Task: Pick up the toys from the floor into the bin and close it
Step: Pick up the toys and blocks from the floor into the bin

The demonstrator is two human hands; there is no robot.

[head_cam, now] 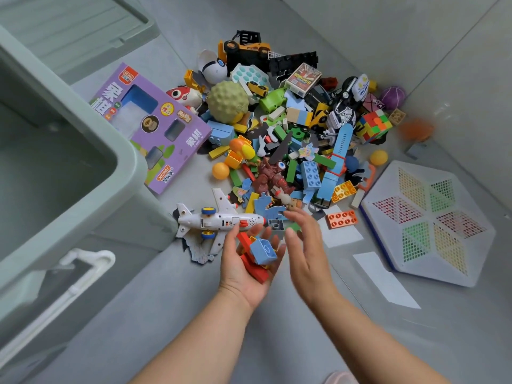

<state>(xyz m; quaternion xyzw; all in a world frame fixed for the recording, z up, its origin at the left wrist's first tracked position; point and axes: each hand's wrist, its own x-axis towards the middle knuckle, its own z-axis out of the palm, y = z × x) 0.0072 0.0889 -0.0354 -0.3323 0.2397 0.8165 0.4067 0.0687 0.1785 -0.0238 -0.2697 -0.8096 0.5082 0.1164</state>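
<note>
A heap of toys (291, 128) covers the grey floor ahead of me. My left hand (246, 270) is palm up and cups several building bricks, a blue brick (263, 249) on top of red ones (256, 270). My right hand (304, 245) hovers just right of it, fingers spread, holding nothing, above a grey brick (277, 225) and a green piece. A white toy plane (219, 218) lies on the floor just beyond my left fingers. The pale green bin (66, 167) stands open at the left, its inside dark.
The bin's lid (80, 26) lies on the floor behind it. A purple toy box (155, 128) rests against the bin's corner. A white hexagonal mesh basket (426, 223) lies at the right, with white paper strips (385, 278) near it. An orange brick (342, 219) sits nearby.
</note>
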